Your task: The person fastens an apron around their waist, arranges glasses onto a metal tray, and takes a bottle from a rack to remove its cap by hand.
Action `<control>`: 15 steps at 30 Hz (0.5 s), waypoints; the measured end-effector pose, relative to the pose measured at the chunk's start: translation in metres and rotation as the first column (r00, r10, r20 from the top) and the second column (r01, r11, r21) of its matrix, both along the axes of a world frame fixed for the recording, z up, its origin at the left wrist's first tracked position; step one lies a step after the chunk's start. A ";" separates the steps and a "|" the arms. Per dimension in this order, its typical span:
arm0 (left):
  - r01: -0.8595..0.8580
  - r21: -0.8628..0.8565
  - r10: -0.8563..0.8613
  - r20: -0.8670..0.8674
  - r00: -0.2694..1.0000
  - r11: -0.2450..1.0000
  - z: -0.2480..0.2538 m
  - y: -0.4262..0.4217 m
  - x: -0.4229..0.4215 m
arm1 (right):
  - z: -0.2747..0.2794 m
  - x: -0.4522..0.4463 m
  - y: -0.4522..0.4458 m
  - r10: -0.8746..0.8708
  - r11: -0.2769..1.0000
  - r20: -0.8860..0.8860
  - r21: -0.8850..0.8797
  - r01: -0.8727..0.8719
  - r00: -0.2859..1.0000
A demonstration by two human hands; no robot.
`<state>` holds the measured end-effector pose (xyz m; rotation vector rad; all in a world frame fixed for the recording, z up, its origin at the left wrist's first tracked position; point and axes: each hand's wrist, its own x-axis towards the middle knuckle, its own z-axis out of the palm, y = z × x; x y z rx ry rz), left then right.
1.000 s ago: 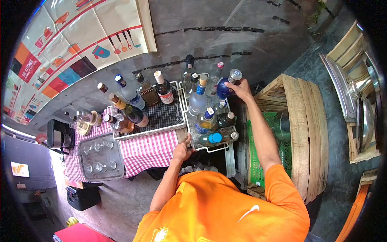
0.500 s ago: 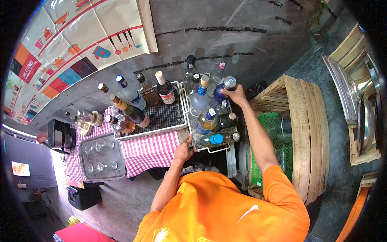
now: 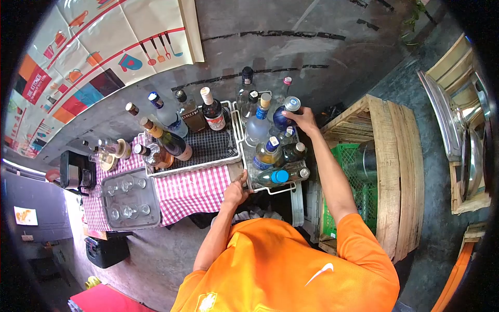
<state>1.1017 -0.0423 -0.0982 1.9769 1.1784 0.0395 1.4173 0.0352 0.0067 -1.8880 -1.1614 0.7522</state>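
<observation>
My right hand (image 3: 303, 118) is wrapped round a dark blue bottle with a silver cap (image 3: 284, 117), at the back right of the right-hand wire basket (image 3: 254, 187). Several other bottles share that basket, among them a frosted one with a cork top (image 3: 258, 128) and one with a bright blue cap (image 3: 272, 177). At the basket's front left corner is my left hand (image 3: 236, 191), its fingers on the rim and the table edge. The left-hand wire basket (image 3: 195, 172) stands directly beside, with several bottles, including a red-labelled one (image 3: 213, 115).
A grey tray (image 3: 131, 226) with several small glasses lies on the checked cloth (image 3: 192, 193) at left. Beyond it stands a black appliance (image 3: 77, 170). Right of my right arm are a wooden crate (image 3: 387, 177) and a green crate (image 3: 345, 156).
My right hand and the dark blue bottle have moved slightly left and down, into the basket's back right part. My left hand has stayed at the basket's corner.
</observation>
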 end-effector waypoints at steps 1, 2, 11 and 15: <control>0.005 0.005 -0.005 -0.029 1.000 1.000 0.001 0.000 0.001 | -0.001 0.002 0.000 0.010 1.000 -0.040 -0.002 -0.010 0.999; 0.006 0.002 -0.006 -0.028 1.000 1.000 0.001 0.000 0.001 | -0.003 0.005 0.001 0.019 1.000 -0.080 -0.003 -0.020 0.997; -0.017 0.048 0.017 0.016 1.000 0.999 -0.009 -0.005 0.000 | -0.010 0.010 -0.012 0.041 0.996 -0.333 0.086 -0.013 0.942; -0.011 0.041 0.012 -0.020 1.000 0.999 -0.005 -0.005 0.001 | -0.002 0.011 -0.026 0.045 0.997 -0.316 0.081 -0.020 0.948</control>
